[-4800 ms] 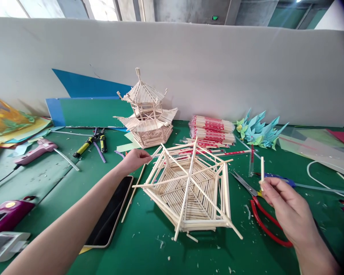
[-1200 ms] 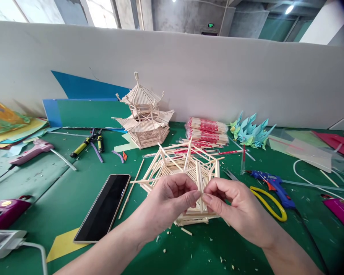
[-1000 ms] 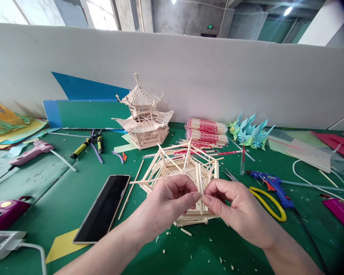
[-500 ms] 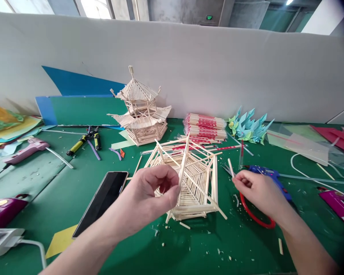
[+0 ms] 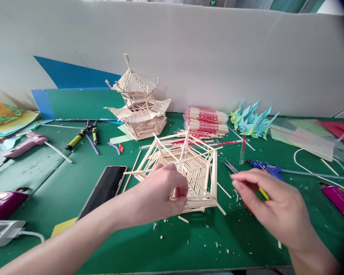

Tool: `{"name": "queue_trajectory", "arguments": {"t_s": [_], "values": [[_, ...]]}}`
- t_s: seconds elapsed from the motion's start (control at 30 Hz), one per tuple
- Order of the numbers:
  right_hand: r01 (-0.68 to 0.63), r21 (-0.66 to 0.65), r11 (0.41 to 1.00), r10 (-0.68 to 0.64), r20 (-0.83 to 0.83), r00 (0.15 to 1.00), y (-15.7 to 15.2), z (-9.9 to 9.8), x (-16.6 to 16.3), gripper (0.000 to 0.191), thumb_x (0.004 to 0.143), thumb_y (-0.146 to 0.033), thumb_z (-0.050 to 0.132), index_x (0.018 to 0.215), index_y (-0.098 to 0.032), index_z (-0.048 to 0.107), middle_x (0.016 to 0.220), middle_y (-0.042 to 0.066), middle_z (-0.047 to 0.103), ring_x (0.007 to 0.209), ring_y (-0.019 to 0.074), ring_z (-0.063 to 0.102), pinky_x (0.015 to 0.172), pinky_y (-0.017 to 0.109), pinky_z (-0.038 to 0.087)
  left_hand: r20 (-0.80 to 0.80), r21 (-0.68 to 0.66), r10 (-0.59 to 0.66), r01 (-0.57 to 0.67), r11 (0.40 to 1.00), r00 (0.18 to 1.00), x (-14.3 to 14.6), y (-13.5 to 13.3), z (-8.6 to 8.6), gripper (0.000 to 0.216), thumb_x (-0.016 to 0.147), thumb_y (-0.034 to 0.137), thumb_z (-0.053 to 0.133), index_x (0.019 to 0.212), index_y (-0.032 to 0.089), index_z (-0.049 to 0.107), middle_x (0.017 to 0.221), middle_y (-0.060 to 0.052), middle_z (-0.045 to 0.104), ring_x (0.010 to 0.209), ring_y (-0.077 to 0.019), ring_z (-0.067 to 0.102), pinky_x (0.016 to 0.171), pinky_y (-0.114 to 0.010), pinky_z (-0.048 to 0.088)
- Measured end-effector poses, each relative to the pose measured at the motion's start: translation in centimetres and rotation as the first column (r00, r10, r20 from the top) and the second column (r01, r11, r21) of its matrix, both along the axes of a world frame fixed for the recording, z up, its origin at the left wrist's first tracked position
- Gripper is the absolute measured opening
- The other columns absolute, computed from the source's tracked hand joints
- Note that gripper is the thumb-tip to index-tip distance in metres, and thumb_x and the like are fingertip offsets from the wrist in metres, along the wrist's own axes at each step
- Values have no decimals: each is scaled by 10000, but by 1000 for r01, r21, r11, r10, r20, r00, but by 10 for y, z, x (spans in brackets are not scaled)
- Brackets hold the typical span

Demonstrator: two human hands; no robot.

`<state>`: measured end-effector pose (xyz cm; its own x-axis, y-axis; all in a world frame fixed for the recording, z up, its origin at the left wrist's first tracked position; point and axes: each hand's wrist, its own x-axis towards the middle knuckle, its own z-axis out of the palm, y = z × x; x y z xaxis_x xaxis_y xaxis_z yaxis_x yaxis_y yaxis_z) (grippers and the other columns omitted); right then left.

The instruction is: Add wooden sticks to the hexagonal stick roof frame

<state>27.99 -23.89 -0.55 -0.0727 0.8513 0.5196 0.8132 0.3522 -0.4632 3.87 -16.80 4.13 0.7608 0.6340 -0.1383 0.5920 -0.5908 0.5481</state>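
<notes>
Hexagonal stick frame, floor laid, roof spokes unfilled, is standing behind the left hand, its grip unclear, and beside the right hand, fingers parted.

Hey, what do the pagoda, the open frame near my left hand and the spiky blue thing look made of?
Pagoda: seemingly pale, unfinished wood, built from rows of thin sticks. Open frame: similar bare sticks, wood or perhaps bamboo, with plain ends showing. Spiky blue thing: probably matte folded paper, given its flat, pointed petals.

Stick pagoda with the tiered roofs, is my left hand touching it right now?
No, the stick pagoda stands farther back, apart from your left hand by the open stick frame.
</notes>
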Motion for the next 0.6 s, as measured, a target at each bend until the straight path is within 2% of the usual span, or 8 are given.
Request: {"name": "queue_trajectory", "arguments": {"t_s": [0.07, 0.13, 0.27, 0.4, 0.5, 0.6], "values": [[-218, 10, 976, 218, -4, 976, -1, 7, -19, 169, 853, -149, 566, 997, -230, 600, 852, 4, 619, 744, 110, 569, 674, 224, 439, -5, 6, -20, 20, 1000, 1000, 1, -1, -2, 118, 712, 85, 515, 648, 166, 573, 695, 12, 611, 741, -139, 518, 753, -308, 395], [-314, -36, 949, 314, 24, 949, 1, 8, -34, 187, 844, -120, 572, 1000, -210, 620, 816, 13, 587, 733, 118, 529, 654, 243, 429, -3, 13, -14, 14, 1000, 1000, 2, -2, -4, 118, 711, 74, 517, 662, 164, 577, 700, 14, 600, 745, -136, 513, 778, -322, 382], [-323, -100, 941, 331, 88, 939, 7, 3, -48, 115, 855, -153, 562, 884, -177, 670, 728, 24, 550, 697, 143, 475, 605, 281, 384, 26, 26, -23, 22, 999, 999, 2, -2, -11, 129, 712, 60, 513, 664, 163, 574, 703, 18, 596, 739, -130, 510, 790, -328, 370], [-343, -134, 930, 353, 62, 934, 8, 1, -50, 119, 867, -143, 543, 840, -167, 656, 723, 24, 555, 702, 140, 459, 611, 278, 369, 76, 55, -39, 35, 998, 996, -7, -6, -14, 113, 756, 93, 529, 726, 175, 599, 731, 11, 601, 788, -154, 509, 804, -343, 376], [-355, -164, 920, 363, 22, 932, 7, -1, -49, 108, 872, -138, 540, 841, -170, 638, 737, 18, 547, 713, 134, 456, 621, 273, 366, 158, 63, 13, -24, 998, 987, -20, -16, -17, 146, 766, 156, 601, 905, 194, 621, 888, -18, 584, 894, -183, 503, 831, -348, 395], [-357, -164, 920, 364, 16, 931, 7, -3, -49, 112, 866, -115, 538, 859, -174, 634, 728, 14, 522, 705, 130, 451, 611, 269, 360, 224, 111, 104, -131, 985, 969, -32, -28, -26, 193, 771, 203, 621, 963, 205, 601, 948, -33, 533, 890, -189, 499, 827, -364, 414]]}}
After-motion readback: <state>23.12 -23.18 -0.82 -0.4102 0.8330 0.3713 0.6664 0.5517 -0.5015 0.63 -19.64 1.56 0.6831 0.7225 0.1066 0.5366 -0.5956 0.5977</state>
